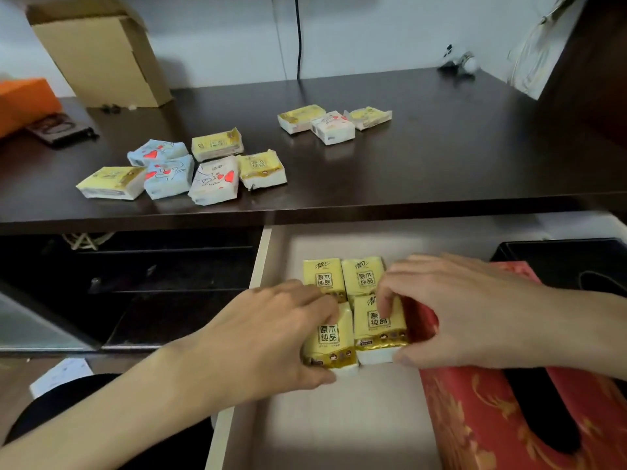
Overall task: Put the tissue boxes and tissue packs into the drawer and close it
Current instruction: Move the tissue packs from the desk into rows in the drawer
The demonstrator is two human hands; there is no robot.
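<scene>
The red tissue box [481, 418], gold-patterned, lies in the open drawer [325, 429]. Left of the box sit four yellow tissue packs printed "原木纯品". The left hand [268, 337] grips the near-left pack [327, 337], fingers curled round it; the right hand [464, 310] pinches the near-right pack [380, 327], which touches the box. Beyond the box, on the desk [424, 164], lie more packs, yellow, blue and white.

Bare forearms (no sleeves), dark trousers [84, 395]
</scene>
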